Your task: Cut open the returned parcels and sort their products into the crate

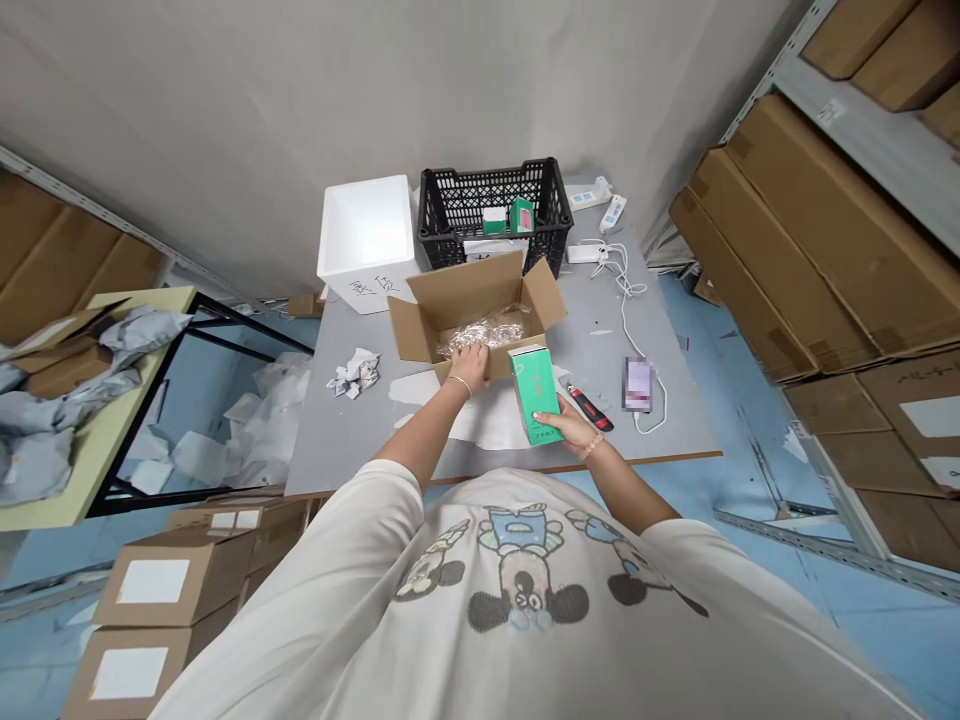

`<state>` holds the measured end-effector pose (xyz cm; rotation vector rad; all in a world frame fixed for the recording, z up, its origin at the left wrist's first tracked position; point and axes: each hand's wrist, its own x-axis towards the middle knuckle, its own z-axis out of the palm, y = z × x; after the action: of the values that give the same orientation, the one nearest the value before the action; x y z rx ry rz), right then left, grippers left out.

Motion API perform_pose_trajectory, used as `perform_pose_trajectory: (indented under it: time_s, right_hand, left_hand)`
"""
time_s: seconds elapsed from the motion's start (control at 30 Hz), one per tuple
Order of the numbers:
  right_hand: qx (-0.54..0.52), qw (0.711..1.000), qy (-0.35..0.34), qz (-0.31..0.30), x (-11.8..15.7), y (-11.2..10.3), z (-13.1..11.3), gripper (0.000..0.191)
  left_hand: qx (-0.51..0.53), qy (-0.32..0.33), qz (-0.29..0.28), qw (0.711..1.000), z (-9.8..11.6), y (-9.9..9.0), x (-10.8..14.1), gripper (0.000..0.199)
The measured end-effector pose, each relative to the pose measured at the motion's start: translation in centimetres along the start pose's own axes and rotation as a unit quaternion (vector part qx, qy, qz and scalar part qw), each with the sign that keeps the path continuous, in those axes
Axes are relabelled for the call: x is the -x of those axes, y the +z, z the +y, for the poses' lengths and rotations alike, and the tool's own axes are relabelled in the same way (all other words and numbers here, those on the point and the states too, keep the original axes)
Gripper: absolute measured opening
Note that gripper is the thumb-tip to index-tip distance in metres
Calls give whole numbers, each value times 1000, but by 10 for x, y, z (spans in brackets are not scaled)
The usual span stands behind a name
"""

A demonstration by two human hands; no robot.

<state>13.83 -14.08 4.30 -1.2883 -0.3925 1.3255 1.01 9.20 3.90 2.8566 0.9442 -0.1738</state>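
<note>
My right hand (561,425) grips a green printed carton (535,393) upright at the near side of the table. My left hand (469,365) lies at the front of an open cardboard box (469,287), fingers spread on clear bubble wrap (484,335) inside it. The carton stands just right of the box, apart from it. Close to my right hand lies a red and black utility knife (586,406). The box's lower interior is hidden by the wrap.
The grey table (660,400) holds crumpled paper (354,372), a blurred phone (638,385) with white cable, a black plastic crate (495,205) containing small cartons, and a white foam box (366,235). Cardboard cartons (810,240) fill the shelves on the right.
</note>
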Motion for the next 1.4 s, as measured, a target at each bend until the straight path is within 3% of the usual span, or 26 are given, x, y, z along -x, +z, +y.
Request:
perform_pose_trajectory:
  time_s: [0.13,0.27,0.4,0.5,0.57,0.67,0.73,0.83,0.93,1.07,1.17,1.4]
  right_hand:
    - [51,998,-9,27,-5,-2,18,63]
    - [131,990,-31,44,-14,-8,41,62]
    - [244,967,-58,53,-17,-15,60,63]
    - [339,936,-76,61,-16,-18,68,68]
    - [392,913,-91,65,-17,-17,73,70]
    - [442,885,-130,69,-21,-11,82,68]
    - [457,874,-149,69,-25,-4,88,67]
    - [470,869,-147,57,-32,5,95,69]
    - [462,872,-156,42,-38,10,98,74]
    - [429,883,-186,52,-43,7,96,87]
    - [407,891,-197,45,-45,3,90,93]
    - [386,896,-219,4,-47,11,74,89]
  left_hand:
    - [-5,26,-5,1000,-11,-1,-3,93]
    - [14,36,1,999,-11,-7,9,108]
    - [97,19,3,995,-6,-5,41,87]
    - [197,-32,78,977,9,8,72,61]
    - [286,-81,110,949,25,21,90,51]
    - [381,-135,65,913,49,36,106,66]
    - [387,-146,47,909,58,41,108,80]
    - [324,-91,56,940,61,39,104,86]
    - [247,48,20,968,58,36,95,85]
    - [217,177,-21,960,53,37,83,85]
    - [236,190,-13,953,48,42,77,87]
    - [295,108,23,949,34,51,82,93]
